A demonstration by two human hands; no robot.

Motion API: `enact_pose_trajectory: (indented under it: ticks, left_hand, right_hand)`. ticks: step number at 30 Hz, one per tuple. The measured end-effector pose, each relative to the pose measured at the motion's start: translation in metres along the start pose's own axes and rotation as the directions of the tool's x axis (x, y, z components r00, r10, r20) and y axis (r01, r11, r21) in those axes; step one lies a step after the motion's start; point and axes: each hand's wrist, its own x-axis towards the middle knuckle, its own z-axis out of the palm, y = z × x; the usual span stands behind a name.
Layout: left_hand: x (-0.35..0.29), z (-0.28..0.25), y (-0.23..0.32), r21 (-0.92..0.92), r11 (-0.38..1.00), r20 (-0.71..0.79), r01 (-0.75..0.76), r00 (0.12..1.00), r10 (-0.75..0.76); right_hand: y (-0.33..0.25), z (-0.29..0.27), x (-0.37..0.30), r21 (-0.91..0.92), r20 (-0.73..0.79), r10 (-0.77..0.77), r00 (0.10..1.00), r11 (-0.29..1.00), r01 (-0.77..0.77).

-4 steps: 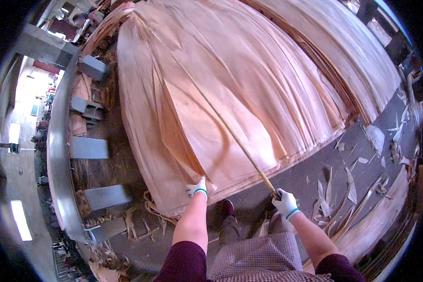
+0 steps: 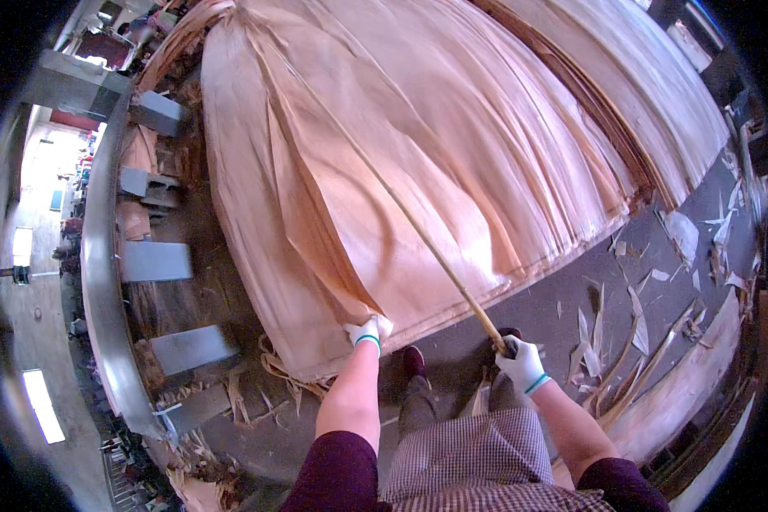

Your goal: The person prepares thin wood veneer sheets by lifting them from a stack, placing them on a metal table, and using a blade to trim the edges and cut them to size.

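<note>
A broad stack of thin, pinkish wood veneer sheets [image 2: 452, 162] lies before me, its top sheets rippled. My left hand [image 2: 369, 328], in a white glove with a green cuff, is closed on the near edge of the top veneer sheet [image 2: 324, 230], where a fold rises. In my right hand [image 2: 522, 363], gloved the same way, is the dark-ended butt of a long, thin wooden pole [image 2: 418, 229]. The pole slants away to the far left across the sheets, and its far tip is hard to make out.
A second veneer stack [image 2: 657, 94] lies at the far right. Torn veneer scraps [image 2: 636, 320] litter the dark floor [image 2: 563, 294] on the right. Along the left runs a curved metal rail [image 2: 102, 299] beside grey blocks [image 2: 158, 261]. My shoe [image 2: 414, 362] is close to the stack's near edge.
My left hand has shifted slightly right along the sheet's edge, and its fingers look more closed. The view has moved a little; my right hand still holds the pole.
</note>
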Motion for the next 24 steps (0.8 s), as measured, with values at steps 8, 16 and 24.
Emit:
enact_pose_trajectory:
  ticks: [8, 16, 24]
  left_hand:
    - [-0.043, -0.036, -0.029, 0.567, 0.441, 0.345, -0.696, 0.687, 0.639]
    - [-0.211, -0.062, -0.013, -0.146, 0.286, 0.766, -0.947, 0.074, 0.639]
    - [-0.37, 0.069, -0.085, -0.255, -0.237, 0.925, -0.938, -0.307, 0.221]
  right_hand:
    - [-0.01, -0.039, -0.095, 0.044, -0.016, 0.099, 0.995, 0.994, -0.098]
    - [0.008, -0.032, 0.006, -0.477, -0.051, 0.127, 0.991, 0.868, -0.136]
    - [-0.002, -0.028, 0.027, -0.574, 0.098, 0.241, 0.966, 0.806, -0.143]
